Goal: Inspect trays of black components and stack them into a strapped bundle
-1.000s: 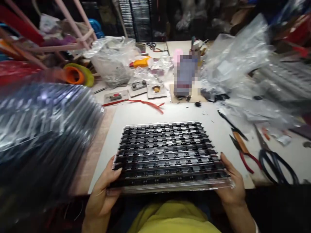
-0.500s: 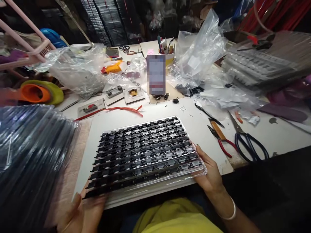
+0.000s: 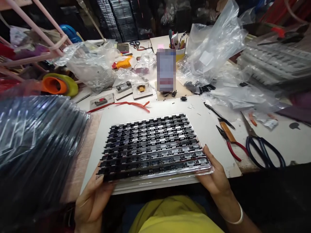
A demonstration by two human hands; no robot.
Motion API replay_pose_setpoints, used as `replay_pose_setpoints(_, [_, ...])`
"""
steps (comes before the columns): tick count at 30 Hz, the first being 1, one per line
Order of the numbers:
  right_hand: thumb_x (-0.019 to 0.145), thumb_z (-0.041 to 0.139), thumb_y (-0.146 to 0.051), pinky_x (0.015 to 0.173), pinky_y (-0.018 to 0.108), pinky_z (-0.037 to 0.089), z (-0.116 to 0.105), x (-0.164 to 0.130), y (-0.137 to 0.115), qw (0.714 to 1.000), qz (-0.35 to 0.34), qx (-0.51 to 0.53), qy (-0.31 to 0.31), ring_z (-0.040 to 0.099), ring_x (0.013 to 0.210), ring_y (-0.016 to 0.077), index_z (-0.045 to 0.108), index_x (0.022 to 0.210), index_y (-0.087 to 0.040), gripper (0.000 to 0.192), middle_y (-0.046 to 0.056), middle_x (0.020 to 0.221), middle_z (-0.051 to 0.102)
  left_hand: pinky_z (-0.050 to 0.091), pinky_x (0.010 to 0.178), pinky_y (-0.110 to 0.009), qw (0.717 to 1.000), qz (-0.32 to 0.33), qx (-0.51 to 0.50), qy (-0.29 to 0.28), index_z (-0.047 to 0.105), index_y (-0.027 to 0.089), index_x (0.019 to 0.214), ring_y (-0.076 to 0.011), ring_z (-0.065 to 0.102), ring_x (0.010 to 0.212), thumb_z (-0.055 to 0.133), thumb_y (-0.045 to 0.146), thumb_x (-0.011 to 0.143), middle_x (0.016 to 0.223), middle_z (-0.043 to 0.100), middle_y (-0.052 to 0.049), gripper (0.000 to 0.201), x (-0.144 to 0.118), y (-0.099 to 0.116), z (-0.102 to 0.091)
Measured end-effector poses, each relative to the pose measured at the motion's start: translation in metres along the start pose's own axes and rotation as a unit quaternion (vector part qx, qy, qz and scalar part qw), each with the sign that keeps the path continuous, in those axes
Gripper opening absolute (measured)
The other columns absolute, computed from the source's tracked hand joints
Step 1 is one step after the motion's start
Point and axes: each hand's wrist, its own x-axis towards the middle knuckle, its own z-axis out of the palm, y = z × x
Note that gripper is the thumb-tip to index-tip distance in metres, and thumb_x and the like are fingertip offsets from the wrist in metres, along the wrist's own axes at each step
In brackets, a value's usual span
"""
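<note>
A flat tray [image 3: 155, 147] of dark parts is grasped at its two near corners, the left hand [image 3: 93, 200] and right hand [image 3: 215, 176] each clenched on an edge so it is kept level. It is held low over the white board [image 3: 206, 124] on the surface, beside scissors [image 3: 263, 147] and pliers [image 3: 229, 139].

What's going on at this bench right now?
A person seated at a cluttered worktable holds a clear plastic tray filled with rows of small black parts. The left hand grips its near left corner and the right hand its near right corner, with the tray over a white board. A stack of similar trays sits to the left. Red-handled pliers and dark scissors lie to the right, untouched, and crumpled plastic bags fill the back of the table.
</note>
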Motion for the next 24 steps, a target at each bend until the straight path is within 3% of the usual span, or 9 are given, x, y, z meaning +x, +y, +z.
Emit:
replay_pose_setpoints(3, [0.085, 0.059, -0.041, 0.105, 0.044, 0.038, 0.000, 0.000, 0.000, 1.000, -0.005, -0.020, 0.014, 0.059, 0.110, 0.0240, 0.068, 0.108, -0.022, 0.031, 0.005, 0.108, 0.069, 0.057, 0.078, -0.031, 1.000, 0.005, -0.001, -0.014, 0.048, 0.026, 0.132, -0.0217, 0.064, 0.102, 0.047, 0.004, 0.078, 0.124, 0.061, -0.008, 0.058, -0.001, 0.000, 0.000])
replay_pose_setpoints(13, [0.086, 0.055, -0.041, 0.102, 0.046, 0.043, -0.003, 0.000, 0.000, 0.996, -0.034, -0.041, 0.072, 0.064, 0.102, 0.0233, 0.069, 0.105, -0.029, 0.027, 0.002, 0.107, 0.070, 0.043, 0.101, -0.043, 0.998, 0.013, -0.023, -0.051, 0.044, 0.025, 0.136, -0.0205, 0.064, 0.101, 0.049, 0.003, 0.080, 0.117, 0.065, -0.007, 0.060, -0.005, -0.001, 0.003])
replay_pose_setpoints(19, [0.087, 0.050, -0.040, 0.102, 0.049, 0.042, -0.005, -0.009, 0.002, 0.995, -0.053, -0.046, 0.067, 0.059, 0.110, 0.0255, 0.063, 0.117, -0.032, 0.033, 0.003, 0.118, 0.065, 0.049, 0.092, -0.047, 0.990, 0.015, -0.142, 0.009, 0.056, 0.023, 0.125, -0.0233, 0.065, 0.098, 0.042, 0.020, 0.091, 0.107, 0.070, -0.007, 0.037, -0.009, -0.002, 0.007])
replay_pose_setpoints(24, [0.086, 0.052, -0.032, 0.101, 0.050, 0.043, -0.008, -0.010, 0.002, 0.995, -0.033, -0.053, 0.074, 0.058, 0.111, 0.0251, 0.065, 0.113, -0.034, 0.029, 0.001, 0.121, 0.063, 0.050, 0.089, -0.047, 0.989, -0.009, -0.146, 0.029, 0.061, 0.020, 0.120, -0.0239, 0.066, 0.097, 0.038, 0.024, 0.094, 0.107, 0.070, -0.009, 0.035, -0.011, 0.000, 0.009])
